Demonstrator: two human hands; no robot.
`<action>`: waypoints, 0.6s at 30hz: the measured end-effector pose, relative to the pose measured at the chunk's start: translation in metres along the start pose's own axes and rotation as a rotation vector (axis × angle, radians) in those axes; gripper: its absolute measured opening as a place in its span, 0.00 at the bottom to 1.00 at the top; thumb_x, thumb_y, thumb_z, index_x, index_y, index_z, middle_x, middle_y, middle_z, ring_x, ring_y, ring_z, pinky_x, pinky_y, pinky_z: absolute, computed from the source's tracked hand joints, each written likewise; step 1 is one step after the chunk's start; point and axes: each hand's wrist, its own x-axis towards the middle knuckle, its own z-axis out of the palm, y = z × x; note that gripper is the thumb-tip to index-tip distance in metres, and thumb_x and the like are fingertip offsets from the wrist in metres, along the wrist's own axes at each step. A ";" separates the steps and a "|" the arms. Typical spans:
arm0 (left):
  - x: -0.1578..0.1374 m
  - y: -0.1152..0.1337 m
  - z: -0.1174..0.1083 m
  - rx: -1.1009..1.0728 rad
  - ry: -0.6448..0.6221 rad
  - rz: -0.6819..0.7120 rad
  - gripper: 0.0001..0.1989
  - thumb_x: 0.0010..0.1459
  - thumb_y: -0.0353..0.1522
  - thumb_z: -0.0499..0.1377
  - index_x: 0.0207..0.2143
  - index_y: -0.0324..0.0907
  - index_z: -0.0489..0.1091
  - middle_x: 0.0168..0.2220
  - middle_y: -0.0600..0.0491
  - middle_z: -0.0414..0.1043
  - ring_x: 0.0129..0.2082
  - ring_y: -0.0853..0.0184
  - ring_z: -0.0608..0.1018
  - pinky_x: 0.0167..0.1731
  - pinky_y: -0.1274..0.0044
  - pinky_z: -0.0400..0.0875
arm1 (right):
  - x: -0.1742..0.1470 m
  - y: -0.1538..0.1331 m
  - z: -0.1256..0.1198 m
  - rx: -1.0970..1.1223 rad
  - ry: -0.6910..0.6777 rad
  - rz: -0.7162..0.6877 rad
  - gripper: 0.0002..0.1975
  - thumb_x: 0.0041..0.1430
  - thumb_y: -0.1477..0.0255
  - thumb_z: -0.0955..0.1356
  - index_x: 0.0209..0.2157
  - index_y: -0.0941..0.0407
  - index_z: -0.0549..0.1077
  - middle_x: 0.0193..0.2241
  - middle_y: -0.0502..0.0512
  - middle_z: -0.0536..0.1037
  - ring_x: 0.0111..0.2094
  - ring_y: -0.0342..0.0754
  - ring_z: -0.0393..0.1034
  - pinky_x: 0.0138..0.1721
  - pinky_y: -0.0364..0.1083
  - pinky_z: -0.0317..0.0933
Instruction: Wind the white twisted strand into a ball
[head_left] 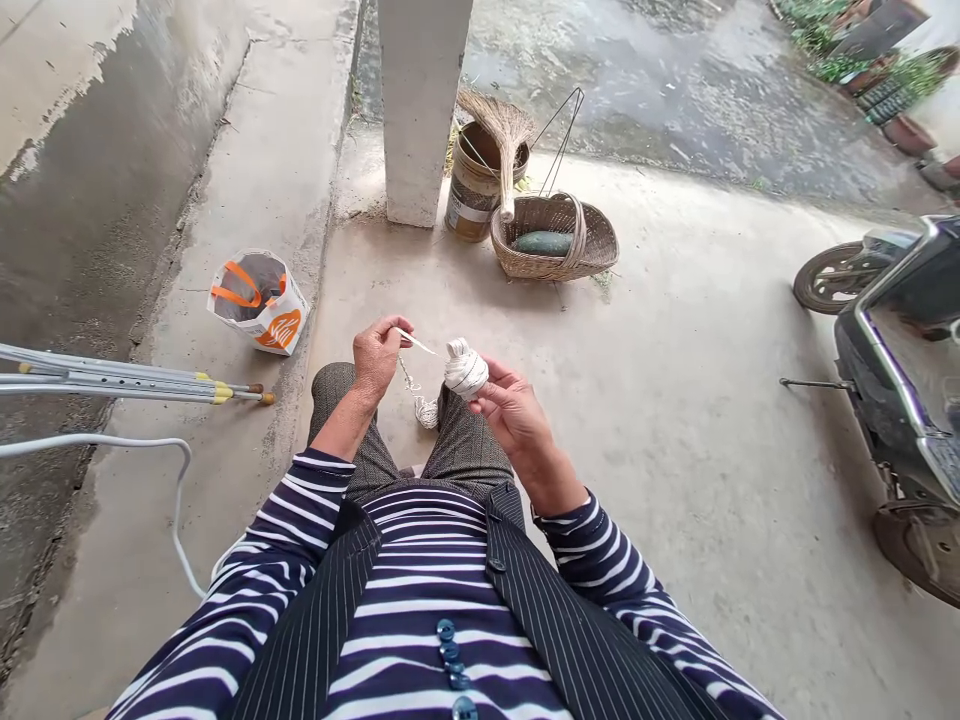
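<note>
My right hand [514, 405] grips a ball of white cord [466, 372], thumb and fingers closed on its right side. To the left, my left hand [377, 358] pinches a pale flat strand [416, 341] that slants down toward the ball. A thin twisted cord also hangs below the left hand. It leads down to a loose bundle of cord [426, 412] between my knees. Both hands are above my lap, a short distance apart.
A white and orange bag [281, 325] stands at left, near crutches [112, 378]. Ahead are a pillar [421, 110], a bucket [471, 200] with a straw broom [504, 130], and a wicker basket [540, 266] holding a green gourd [543, 243]. A scooter [885, 380] is parked at right.
</note>
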 end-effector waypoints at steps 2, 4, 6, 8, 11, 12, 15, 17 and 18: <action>-0.003 -0.004 -0.002 0.058 -0.028 -0.050 0.11 0.51 0.33 0.55 0.30 0.39 0.77 0.26 0.54 0.77 0.24 0.71 0.78 0.31 0.79 0.76 | 0.004 -0.006 -0.004 -0.011 0.016 -0.027 0.20 0.35 0.73 0.80 0.37 0.53 0.84 0.34 0.53 0.83 0.28 0.44 0.69 0.22 0.42 0.60; -0.009 -0.006 -0.002 0.092 -0.095 -0.114 0.11 0.48 0.32 0.55 0.28 0.38 0.76 0.24 0.54 0.76 0.20 0.72 0.75 0.25 0.81 0.73 | 0.013 -0.012 -0.007 -0.026 0.031 -0.077 0.21 0.36 0.73 0.80 0.37 0.53 0.83 0.36 0.53 0.83 0.29 0.45 0.70 0.23 0.42 0.61; -0.018 -0.008 0.000 0.098 -0.172 -0.184 0.10 0.46 0.32 0.55 0.25 0.38 0.76 0.22 0.53 0.76 0.19 0.72 0.75 0.23 0.81 0.72 | 0.024 -0.018 -0.011 -0.055 0.051 -0.153 0.21 0.36 0.72 0.79 0.38 0.52 0.83 0.36 0.53 0.83 0.30 0.45 0.71 0.24 0.42 0.62; -0.028 -0.007 0.002 0.087 -0.219 -0.233 0.11 0.45 0.32 0.55 0.23 0.38 0.76 0.22 0.51 0.76 0.21 0.70 0.76 0.24 0.80 0.74 | 0.038 -0.020 -0.014 -0.100 0.075 -0.238 0.21 0.37 0.72 0.79 0.38 0.53 0.82 0.35 0.52 0.83 0.30 0.44 0.71 0.24 0.42 0.62; -0.043 -0.001 0.006 0.103 -0.247 -0.232 0.12 0.45 0.32 0.55 0.25 0.38 0.78 0.27 0.50 0.79 0.24 0.69 0.78 0.23 0.80 0.75 | 0.058 -0.015 -0.021 -0.224 0.103 -0.340 0.18 0.40 0.72 0.77 0.38 0.53 0.81 0.31 0.49 0.81 0.28 0.43 0.68 0.24 0.41 0.62; -0.047 0.002 0.006 0.128 -0.258 -0.219 0.12 0.46 0.32 0.55 0.26 0.39 0.79 0.29 0.50 0.80 0.23 0.69 0.78 0.23 0.80 0.74 | 0.064 -0.011 -0.024 -0.293 0.115 -0.374 0.17 0.42 0.72 0.76 0.38 0.53 0.81 0.31 0.48 0.80 0.28 0.43 0.67 0.24 0.41 0.62; -0.054 0.015 0.008 0.206 -0.312 -0.191 0.13 0.47 0.31 0.55 0.28 0.41 0.80 0.31 0.52 0.82 0.21 0.71 0.77 0.23 0.81 0.73 | 0.075 0.006 -0.030 -0.579 0.147 -0.496 0.16 0.48 0.74 0.71 0.41 0.53 0.81 0.34 0.49 0.80 0.33 0.46 0.69 0.31 0.44 0.67; -0.055 0.024 0.009 0.212 -0.369 -0.182 0.12 0.48 0.30 0.56 0.27 0.41 0.80 0.28 0.53 0.80 0.21 0.71 0.77 0.23 0.82 0.72 | 0.077 0.017 -0.032 -0.808 0.140 -0.581 0.16 0.51 0.77 0.69 0.42 0.52 0.81 0.38 0.52 0.81 0.38 0.49 0.71 0.39 0.47 0.69; -0.054 0.029 0.010 0.192 -0.403 -0.186 0.11 0.49 0.31 0.56 0.25 0.41 0.79 0.27 0.53 0.79 0.22 0.70 0.77 0.23 0.82 0.72 | 0.078 0.022 -0.032 -0.919 0.114 -0.618 0.16 0.53 0.78 0.68 0.42 0.52 0.81 0.39 0.54 0.81 0.40 0.51 0.72 0.44 0.49 0.69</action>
